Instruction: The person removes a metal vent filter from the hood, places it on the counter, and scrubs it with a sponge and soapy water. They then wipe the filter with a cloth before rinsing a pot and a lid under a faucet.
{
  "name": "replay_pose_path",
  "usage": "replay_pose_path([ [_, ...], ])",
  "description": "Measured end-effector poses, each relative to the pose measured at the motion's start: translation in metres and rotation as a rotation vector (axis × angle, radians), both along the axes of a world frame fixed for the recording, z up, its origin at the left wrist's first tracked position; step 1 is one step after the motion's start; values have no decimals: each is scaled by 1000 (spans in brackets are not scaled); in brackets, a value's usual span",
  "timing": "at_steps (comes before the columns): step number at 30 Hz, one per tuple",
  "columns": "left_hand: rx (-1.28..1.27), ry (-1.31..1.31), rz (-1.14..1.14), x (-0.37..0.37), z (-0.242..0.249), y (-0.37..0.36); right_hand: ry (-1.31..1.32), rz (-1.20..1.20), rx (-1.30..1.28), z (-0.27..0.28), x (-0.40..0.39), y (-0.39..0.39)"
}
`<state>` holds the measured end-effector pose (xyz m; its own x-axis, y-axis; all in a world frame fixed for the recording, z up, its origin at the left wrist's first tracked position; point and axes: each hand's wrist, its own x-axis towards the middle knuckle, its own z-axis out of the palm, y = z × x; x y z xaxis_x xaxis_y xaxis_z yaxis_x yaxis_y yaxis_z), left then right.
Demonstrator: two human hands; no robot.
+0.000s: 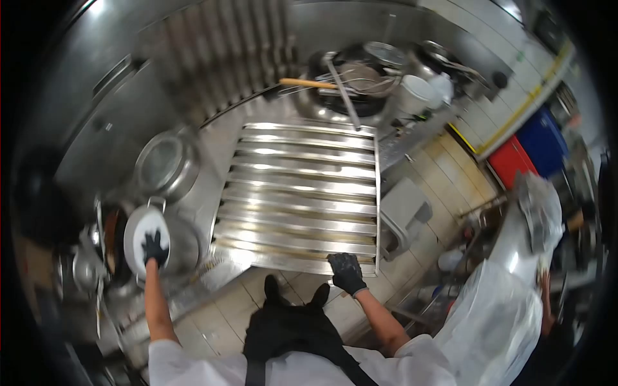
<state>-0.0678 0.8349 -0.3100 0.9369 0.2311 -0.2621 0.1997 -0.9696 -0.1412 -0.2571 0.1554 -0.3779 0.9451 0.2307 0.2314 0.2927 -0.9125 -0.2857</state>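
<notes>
A large ribbed metal hood filter [299,193] lies tilted over the front of the steel counter. My right hand [347,273], in a black glove, is wrapped round its near right corner. Off to the left, my left hand [154,248], gloved in black too, reaches over a white-lined oval container [137,235] with a handle at its far side. The fingers of that hand are spread against the white inside. Just behind the container sits a round steel pot [166,166].
A second ribbed panel [225,55] leans on the back wall. Pans, strainers and an orange-handled tool [309,83] crowd the sink area at the back right, beside a white bucket [415,93]. A grey bin [402,215] stands on the tiled floor. Another person in clear plastic [496,315] is at the right.
</notes>
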Motion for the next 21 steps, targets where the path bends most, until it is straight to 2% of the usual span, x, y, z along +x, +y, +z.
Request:
replay_pose_path([
  [1, 76, 104, 10, 10, -8, 5, -86, 13, -28, 3, 5, 5],
  [2, 291, 187, -89, 26, -83, 72, -24, -6, -1, 9, 4, 12],
  [3, 372, 374, -82, 25, -62, 45, -23, -42, -1, 7, 3, 19],
  [7, 196, 225, 111, 17, -71, 56, 32, -65, -25, 17, 12, 46],
  [9, 96, 134, 154, 28, -94, 80, 20, -148, -131, 10, 23, 84],
  [10, 56, 85, 169, 31, -100, 88, 64, -160, -89, 8, 25, 98],
  [13, -51, -39, 174, 32, -122, 107, 29, -223, -53, 5, 29, 145],
  [14, -76, -70, 177, 27, -131, 113, 98, -254, -30, 1, 30, 161],
  [21, -129, -36, 106, 37, -150, 122, 14, -380, 21, -11, 37, 216],
])
